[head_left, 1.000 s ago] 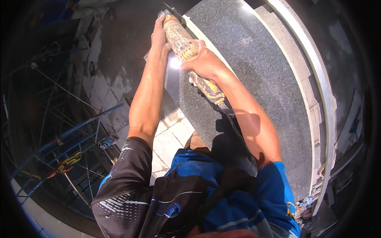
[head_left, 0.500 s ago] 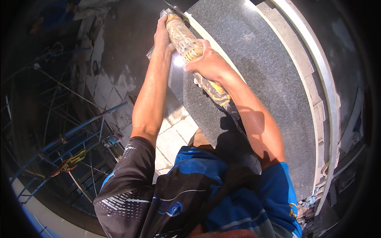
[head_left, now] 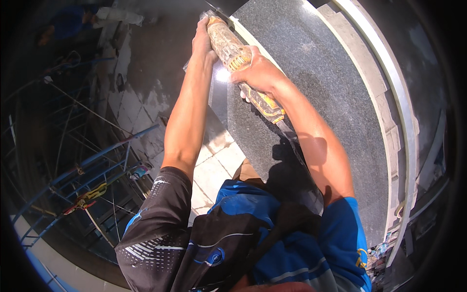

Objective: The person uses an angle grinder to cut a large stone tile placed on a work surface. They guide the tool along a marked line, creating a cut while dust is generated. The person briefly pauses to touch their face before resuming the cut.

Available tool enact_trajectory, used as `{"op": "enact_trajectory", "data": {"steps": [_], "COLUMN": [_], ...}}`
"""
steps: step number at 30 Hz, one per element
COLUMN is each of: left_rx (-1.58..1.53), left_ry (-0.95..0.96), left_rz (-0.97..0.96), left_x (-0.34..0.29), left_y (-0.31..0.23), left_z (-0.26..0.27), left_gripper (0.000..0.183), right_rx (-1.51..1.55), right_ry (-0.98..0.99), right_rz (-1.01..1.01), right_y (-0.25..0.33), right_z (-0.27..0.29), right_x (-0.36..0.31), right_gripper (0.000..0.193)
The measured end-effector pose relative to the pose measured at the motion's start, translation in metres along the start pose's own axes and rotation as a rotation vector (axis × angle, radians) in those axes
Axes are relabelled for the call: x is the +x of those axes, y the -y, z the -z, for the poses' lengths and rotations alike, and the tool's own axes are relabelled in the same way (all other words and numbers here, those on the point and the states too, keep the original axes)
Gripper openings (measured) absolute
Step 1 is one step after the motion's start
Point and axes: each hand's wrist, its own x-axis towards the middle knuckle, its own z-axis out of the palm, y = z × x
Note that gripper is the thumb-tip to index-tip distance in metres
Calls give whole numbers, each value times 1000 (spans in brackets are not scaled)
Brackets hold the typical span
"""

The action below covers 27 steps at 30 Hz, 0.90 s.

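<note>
A dusty yellow-and-black angle grinder (head_left: 224,41) lies diagonally across the top of the view, over the left edge of a dark grey speckled stone slab (head_left: 335,112). At its front end, my left hand (head_left: 203,41) is closed around the grinder near the head. My right hand (head_left: 260,73) is wrapped around the rear of the body, just behind the vent slots. A thin disc edge (head_left: 216,9) shows beyond the head, close to the slab's light edge; where it touches is hard to see. The dark power cord (head_left: 288,132) runs back from the handle under my right forearm.
A pale metal rail (head_left: 396,92) curves along the slab's right side. Blue metal scaffolding (head_left: 92,160) with yellow and red straps (head_left: 86,198) stands at left. Light floor tiles (head_left: 214,170) lie between it and the slab. Part of another person (head_left: 70,22) shows dimly at upper left.
The grinder and both hands appear slightly farther right and marginally lower, and the whole view has shifted a little the same way. Both hands keep their hold.
</note>
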Motion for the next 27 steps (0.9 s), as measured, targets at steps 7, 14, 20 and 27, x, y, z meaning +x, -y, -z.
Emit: {"op": "enact_trajectory", "data": {"steps": [7, 14, 20, 27], "left_rx": [66, 64, -20, 46], "left_ry": [-30, -10, 32, -7], "left_rz": [21, 6, 19, 5], "left_x": [8, -6, -11, -19], "left_y": [-4, 0, 2, 3], "left_z": [-3, -4, 2, -5], "left_gripper": [50, 51, 47, 49], "right_rx": [94, -7, -68, -50], "right_ry": [36, -22, -44, -45], "right_rz": [-60, -19, 4, -18], "right_y": [10, 1, -10, 0], "right_z": [1, -2, -3, -1], "right_x": [3, -5, -4, -19], "right_gripper": [90, 88, 88, 87]}}
